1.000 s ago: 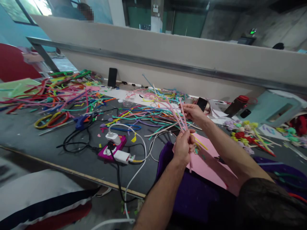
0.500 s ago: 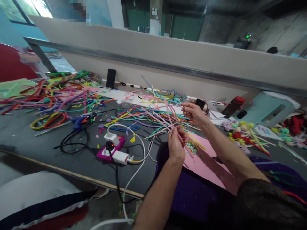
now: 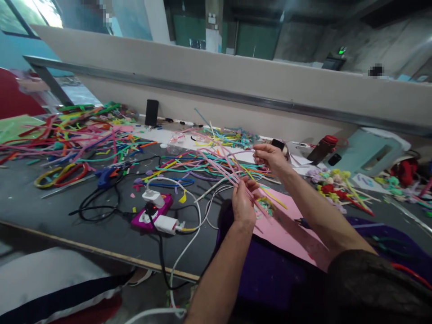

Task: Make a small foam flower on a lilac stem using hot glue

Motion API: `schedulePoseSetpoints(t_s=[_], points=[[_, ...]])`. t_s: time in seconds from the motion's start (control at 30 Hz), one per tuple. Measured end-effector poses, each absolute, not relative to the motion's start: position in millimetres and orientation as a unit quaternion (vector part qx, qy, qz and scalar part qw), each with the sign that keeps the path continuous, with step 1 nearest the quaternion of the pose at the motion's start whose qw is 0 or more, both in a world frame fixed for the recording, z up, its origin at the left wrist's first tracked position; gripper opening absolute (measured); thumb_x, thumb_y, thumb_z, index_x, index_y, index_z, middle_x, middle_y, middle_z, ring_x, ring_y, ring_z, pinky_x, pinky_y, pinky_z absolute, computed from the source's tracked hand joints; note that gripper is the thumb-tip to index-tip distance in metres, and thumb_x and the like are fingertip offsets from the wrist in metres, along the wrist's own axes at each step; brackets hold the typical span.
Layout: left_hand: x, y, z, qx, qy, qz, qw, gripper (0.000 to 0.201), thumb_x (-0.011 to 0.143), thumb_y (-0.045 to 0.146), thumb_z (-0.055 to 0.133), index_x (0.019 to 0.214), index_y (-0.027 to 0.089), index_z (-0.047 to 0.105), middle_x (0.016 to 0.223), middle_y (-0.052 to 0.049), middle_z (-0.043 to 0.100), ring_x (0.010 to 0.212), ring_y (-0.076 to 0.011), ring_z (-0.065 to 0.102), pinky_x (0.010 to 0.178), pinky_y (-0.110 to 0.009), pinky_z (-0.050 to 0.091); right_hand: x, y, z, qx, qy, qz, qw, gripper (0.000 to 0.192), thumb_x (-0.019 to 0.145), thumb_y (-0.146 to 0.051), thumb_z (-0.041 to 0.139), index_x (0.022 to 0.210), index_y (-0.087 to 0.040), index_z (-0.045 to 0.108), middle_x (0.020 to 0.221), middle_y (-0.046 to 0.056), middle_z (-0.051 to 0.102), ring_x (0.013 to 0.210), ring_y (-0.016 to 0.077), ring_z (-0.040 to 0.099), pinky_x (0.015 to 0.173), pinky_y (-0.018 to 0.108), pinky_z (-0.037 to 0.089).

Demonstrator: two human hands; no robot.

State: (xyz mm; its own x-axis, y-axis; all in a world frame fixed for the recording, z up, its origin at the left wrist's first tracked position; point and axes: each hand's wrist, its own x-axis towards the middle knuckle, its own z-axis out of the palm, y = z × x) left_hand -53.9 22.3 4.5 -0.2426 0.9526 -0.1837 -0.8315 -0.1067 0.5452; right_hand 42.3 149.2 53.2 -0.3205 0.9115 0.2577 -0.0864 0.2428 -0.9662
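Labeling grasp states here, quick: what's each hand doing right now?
Left hand: closed around the bundle of pink strips.
Right hand: fingers pinching one pink strip near its far end.

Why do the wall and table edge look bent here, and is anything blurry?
Head view: wide-angle lens bows the partition rail and table edge; corners smear. Centre is sharp: left hand and right hand gripping pink strips. Window top left glares white.

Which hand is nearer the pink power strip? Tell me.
Left. The left hand grips the pink strips just right of the pink power strip, past the white cable loop. The right hand is farther back and farther right, at the strips' far ends.
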Motion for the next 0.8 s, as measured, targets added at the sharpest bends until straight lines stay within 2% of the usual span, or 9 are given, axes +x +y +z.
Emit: schedulePoseSetpoints(t_s=[0.1,0.23,0.43,0.5,0.63,0.7,0.8], points=[[-56,23,4,0.117,0.275,0.739,0.604,0.022,0.076,0.031,0.053,0.091,0.015,0.054,0.081,-0.006,0.062,0.072,-0.0148,0.061,0.050,-0.020,0.043,43,140,50,-0.319,-0.611,0.540,0.484,0.025,0.063,-0.026,0.068,0.086,-0.019,0.063,0.065,-0.001,0.063,0.052,0.0070,0.054,0.047,0.018,0.039],[-61,26,4,0.119,0.259,0.743,0.605,0.025,0.076,0.030,0.053,0.095,0.015,0.056,0.091,-0.008,0.063,0.082,-0.0166,0.061,0.057,-0.022,0.045,40,114,48,-0.323,-0.670,0.525,0.414,0.022,0.065,-0.026,0.067,0.085,-0.017,0.064,0.066,0.000,0.064,0.052,0.0078,0.054,0.047,0.019,0.039],[-69,28,3,0.102,0.306,0.754,0.572,0.030,0.075,0.034,0.054,0.100,0.016,0.058,0.093,-0.008,0.063,0.073,-0.0144,0.061,0.054,-0.021,0.043,43,73,51,-0.268,-0.789,0.484,0.269,0.023,0.071,-0.028,0.062,0.090,-0.015,0.064,0.081,0.005,0.067,0.071,0.0136,0.061,0.064,0.026,0.046],[-71,28,3,0.102,0.309,0.756,0.568,0.030,0.076,0.036,0.054,0.099,0.017,0.058,0.087,-0.007,0.064,0.069,-0.0130,0.060,0.053,-0.021,0.043,48,67,50,-0.287,-0.800,0.460,0.258,0.021,0.071,-0.027,0.062,0.088,-0.015,0.065,0.081,0.004,0.066,0.072,0.0129,0.060,0.065,0.025,0.046],[-73,26,9,0.100,0.304,0.754,0.574,0.025,0.075,0.037,0.055,0.088,0.016,0.058,0.058,0.001,0.054,0.047,-0.0071,0.050,0.043,-0.017,0.034,56,73,42,-0.323,-0.759,0.511,0.241,0.022,0.072,-0.029,0.060,0.088,-0.014,0.064,0.072,0.003,0.064,0.059,0.0101,0.057,0.050,0.020,0.042],[-73,25,13,0.106,0.284,0.756,0.580,0.023,0.074,0.037,0.056,0.083,0.015,0.058,0.052,0.003,0.049,0.042,-0.0058,0.045,0.039,-0.016,0.030,55,81,32,-0.331,-0.727,0.549,0.244,0.022,0.075,-0.032,0.056,0.086,-0.014,0.063,0.067,0.002,0.062,0.054,0.0093,0.055,0.044,0.018,0.039],[-70,23,17,0.116,0.255,0.748,0.602,0.023,0.073,0.036,0.058,0.080,0.014,0.057,0.049,0.004,0.047,0.040,-0.0053,0.042,0.037,-0.016,0.026,44,95,16,-0.320,-0.711,0.592,0.205,0.017,0.072,-0.029,0.057,0.079,-0.014,0.062,0.066,0.001,0.061,0.054,0.0092,0.055,0.045,0.017,0.038]])
